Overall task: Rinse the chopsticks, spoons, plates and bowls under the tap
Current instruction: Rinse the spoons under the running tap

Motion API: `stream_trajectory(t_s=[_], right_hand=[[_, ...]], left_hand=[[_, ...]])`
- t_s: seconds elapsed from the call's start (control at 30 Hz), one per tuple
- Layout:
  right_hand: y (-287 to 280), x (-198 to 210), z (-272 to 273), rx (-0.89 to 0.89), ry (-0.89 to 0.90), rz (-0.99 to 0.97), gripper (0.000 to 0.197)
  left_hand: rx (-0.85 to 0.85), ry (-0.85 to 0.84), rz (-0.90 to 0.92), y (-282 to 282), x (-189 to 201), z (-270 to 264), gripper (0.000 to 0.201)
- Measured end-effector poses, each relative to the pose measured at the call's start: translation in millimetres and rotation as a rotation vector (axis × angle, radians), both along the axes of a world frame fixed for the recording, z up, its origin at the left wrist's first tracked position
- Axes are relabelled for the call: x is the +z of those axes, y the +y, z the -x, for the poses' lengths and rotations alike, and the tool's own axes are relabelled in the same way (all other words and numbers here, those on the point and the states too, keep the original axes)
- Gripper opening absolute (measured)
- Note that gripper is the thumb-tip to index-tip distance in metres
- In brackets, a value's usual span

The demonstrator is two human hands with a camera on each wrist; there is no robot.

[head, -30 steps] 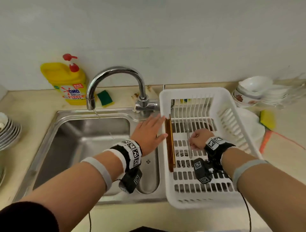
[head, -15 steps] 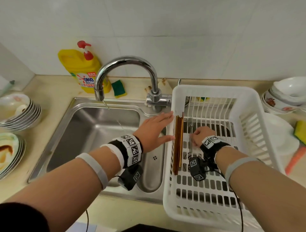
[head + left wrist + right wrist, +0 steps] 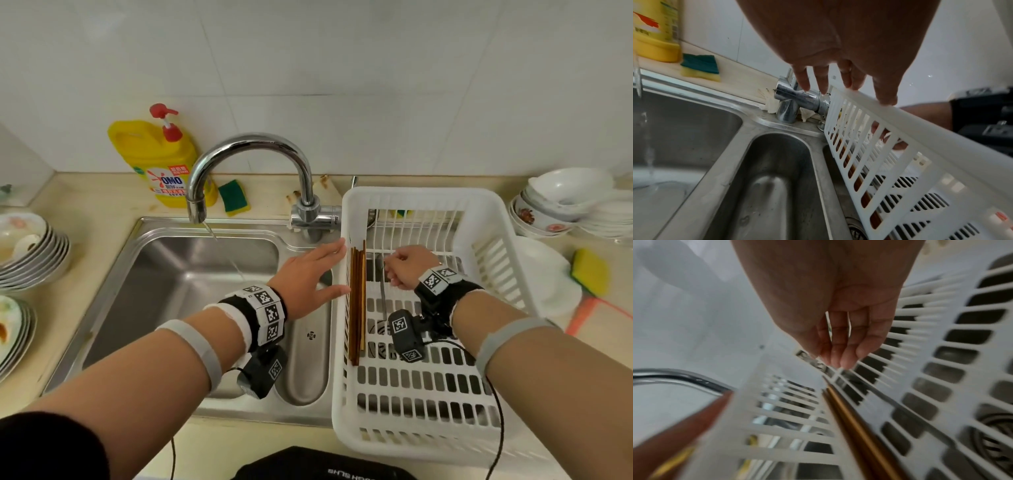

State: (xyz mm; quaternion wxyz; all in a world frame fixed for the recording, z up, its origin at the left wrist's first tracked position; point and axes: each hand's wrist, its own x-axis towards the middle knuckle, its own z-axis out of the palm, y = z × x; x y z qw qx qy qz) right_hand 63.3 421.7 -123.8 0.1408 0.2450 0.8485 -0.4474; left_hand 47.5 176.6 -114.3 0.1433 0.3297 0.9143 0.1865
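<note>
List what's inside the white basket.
In the basket: brown chopsticks along its left wall, a metal spoon beside them, and the right hand reaching in. The hand and wrist camera cover part of the floor.

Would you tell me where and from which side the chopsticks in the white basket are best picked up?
Probably from above, pinching the bundle of chopsticks near its middle. They lie flat and side by side against the white basket's left wall, so only their right side and top are open to fingers.
</note>
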Motion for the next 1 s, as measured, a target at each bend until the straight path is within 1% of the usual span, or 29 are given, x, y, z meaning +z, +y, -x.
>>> stream_trajectory(t_s=[0.07,0.13,0.23,0.33,0.4,0.5,0.6,0.67,0.77,0.87,1.0], right_hand=[[-8,29,5,0.066,0.105,-0.027,0.021],[-21,61,11,0.153,0.212,-0.051,0.021],[-53,99,17,0.330,0.345,-0.112,0.024],[-99,117,21,0.553,0.400,-0.134,0.024],[-136,119,25,0.719,0.386,-0.190,0.022],[-198,114,27,0.946,0.349,-0.300,0.020],[-265,104,20,1.152,0.309,-0.357,0.018],[-312,98,13,1.273,0.298,-0.373,0.018],[-380,91,2,1.377,0.294,-0.346,0.019],[-447,85,-11,1.423,0.270,-0.287,0.020],[-532,67,-33,1.457,0.249,-0.236,0.018]], left_hand=[[-0.014,0.031,0.045,-1,2,0,0.077],[0.008,0.075,0.057,-5,8,-2,0.068],[0.105,0.122,0.049,-28,24,-5,0.053],[0.230,0.188,0.100,-75,37,-11,0.045],[0.341,0.213,0.182,-113,43,-20,0.043],[0.535,0.198,0.279,-177,47,-44,0.041],[0.748,0.153,0.331,-241,48,-78,0.041],[0.846,0.121,0.355,-282,47,-103,0.044],[0.949,0.091,0.375,-341,46,-134,0.046],[1.060,0.089,0.381,-398,48,-153,0.049],[1.146,0.117,0.346,-467,47,-167,0.044]])
